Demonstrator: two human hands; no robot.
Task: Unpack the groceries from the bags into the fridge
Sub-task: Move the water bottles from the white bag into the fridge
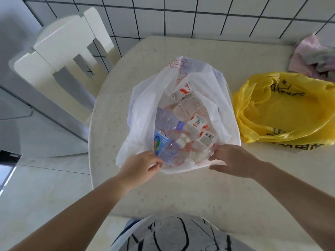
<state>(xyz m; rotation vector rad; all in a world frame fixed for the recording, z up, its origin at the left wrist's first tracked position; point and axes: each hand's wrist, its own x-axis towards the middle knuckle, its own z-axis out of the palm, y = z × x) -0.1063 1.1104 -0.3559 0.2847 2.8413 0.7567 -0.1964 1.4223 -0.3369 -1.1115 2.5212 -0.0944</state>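
ITEM: white bag (pixel 143 98), mid table (pixel 181 192), slightly toward near edge; mouth open, facing up.
CONTENTS: approx. half a dozen clear water bottles (pixel 186 107) lying jumbled; two w/ purple caps & blue label (pixel 160 141) on L side, rest w/ red/white labels.
L hand (pixel 139 169): fingers curled, pinching bag's near rim at L.
R hand (pixel 233 160): fingers resting on near rim at R; thumb below. Whether it actually pinches the plastic: can't tell.
Bottles sit just beyond both hands, nearest ones almost touching fingertips.
STEP (judged): spreading mouth to reach in. Do well: keep rim held wide w/ one hand, take nearest bottle by body w/ other, lift straight up so thin plastic doesn't snag or drag.
ALSO: yellow bag (pixel 282 113), R edge of table, slumped; cloth (pixel 315 58) at far R corner; white chair (pixel 59 51) off far L edge.
Fridge: not identifiable.
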